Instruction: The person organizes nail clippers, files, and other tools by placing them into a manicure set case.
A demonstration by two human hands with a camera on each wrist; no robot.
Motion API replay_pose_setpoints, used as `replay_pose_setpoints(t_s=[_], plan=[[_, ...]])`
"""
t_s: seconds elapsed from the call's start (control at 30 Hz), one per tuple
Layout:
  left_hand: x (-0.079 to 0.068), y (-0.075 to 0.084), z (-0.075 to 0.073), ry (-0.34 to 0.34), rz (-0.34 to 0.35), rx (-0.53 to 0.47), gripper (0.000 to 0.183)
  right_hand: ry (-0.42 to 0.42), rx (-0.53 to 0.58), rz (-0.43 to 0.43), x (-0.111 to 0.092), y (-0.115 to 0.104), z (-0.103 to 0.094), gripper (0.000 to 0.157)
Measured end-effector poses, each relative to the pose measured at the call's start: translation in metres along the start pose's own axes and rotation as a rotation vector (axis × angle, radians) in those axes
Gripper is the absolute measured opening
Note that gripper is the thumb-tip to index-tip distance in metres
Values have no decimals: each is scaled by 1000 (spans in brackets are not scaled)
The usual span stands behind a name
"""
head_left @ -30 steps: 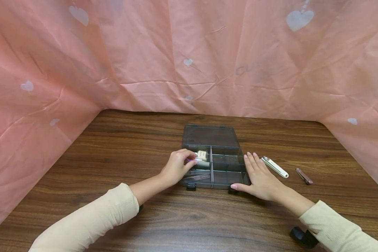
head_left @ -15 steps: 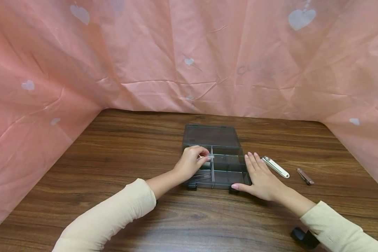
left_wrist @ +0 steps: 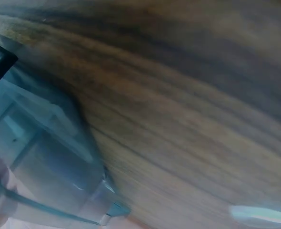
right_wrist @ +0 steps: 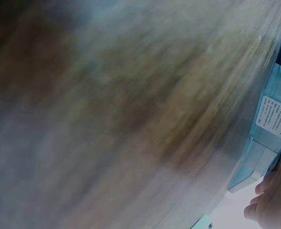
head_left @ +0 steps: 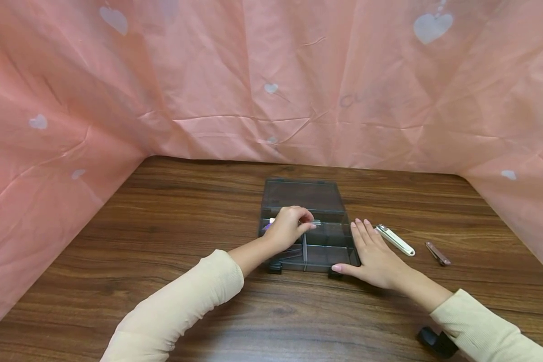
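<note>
A translucent dark compartment box (head_left: 330, 254) lies on the table with its lid (head_left: 303, 195) folded back. Above the divider and the back right compartment, my left hand (head_left: 289, 229) pinches a small clear piece (head_left: 317, 222) between thumb and fingertips; its kind cannot be told. Part of the back left compartment is hidden behind this hand, and a purple and white item (head_left: 268, 224) shows there. Dark flat pieces (head_left: 290, 252) lie in the front left compartment. My right hand (head_left: 375, 256) rests straight-fingered along the box's right side, its thumb at the front latch.
To the right of my right hand lie a white nail clipper (head_left: 395, 240) and a smaller pinkish-brown nail clipper (head_left: 437, 253). A black object (head_left: 436, 342) sits under the right sleeve. Pink cloth (head_left: 271, 130) hangs around the wooden table (head_left: 199, 201).
My left hand has moved rightward across the box, carrying the clear piece from the left side past the divider. The cream item seen earlier is now mostly hidden. The right hand has stayed put.
</note>
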State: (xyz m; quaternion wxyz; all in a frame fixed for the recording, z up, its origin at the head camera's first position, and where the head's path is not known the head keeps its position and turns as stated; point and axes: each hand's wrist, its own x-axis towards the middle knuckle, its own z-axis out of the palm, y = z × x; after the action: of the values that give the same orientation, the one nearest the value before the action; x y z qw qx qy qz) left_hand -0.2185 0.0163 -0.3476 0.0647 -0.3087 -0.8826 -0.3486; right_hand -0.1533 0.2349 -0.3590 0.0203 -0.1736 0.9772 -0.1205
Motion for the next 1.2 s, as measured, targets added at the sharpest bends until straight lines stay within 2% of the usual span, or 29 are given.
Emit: replay_pose_setpoints(t_s=[0.2, 0.5, 0.63, 0.83, 1.1, 1.2], plan=[[8, 3, 7, -44, -15, 56, 15, -6, -2, 1, 1, -1, 0, 110], [18, 10, 13, -106, -32, 300, 13, 2, -1, -8, 1, -1, 0, 109], [21, 11, 14, -156, -62, 351, 13, 7, -2, -8, 1, -1, 1, 109], [20, 11, 9, -177, -96, 305, 21, 10, -5, -11, 1, -2, 1, 109], [16, 7, -5, -79, -57, 159, 21, 8, -14, -9, 1, -1, 0, 109], [12, 7, -11, -69, -48, 109, 21, 9, -16, -10, 0, -1, -1, 109]])
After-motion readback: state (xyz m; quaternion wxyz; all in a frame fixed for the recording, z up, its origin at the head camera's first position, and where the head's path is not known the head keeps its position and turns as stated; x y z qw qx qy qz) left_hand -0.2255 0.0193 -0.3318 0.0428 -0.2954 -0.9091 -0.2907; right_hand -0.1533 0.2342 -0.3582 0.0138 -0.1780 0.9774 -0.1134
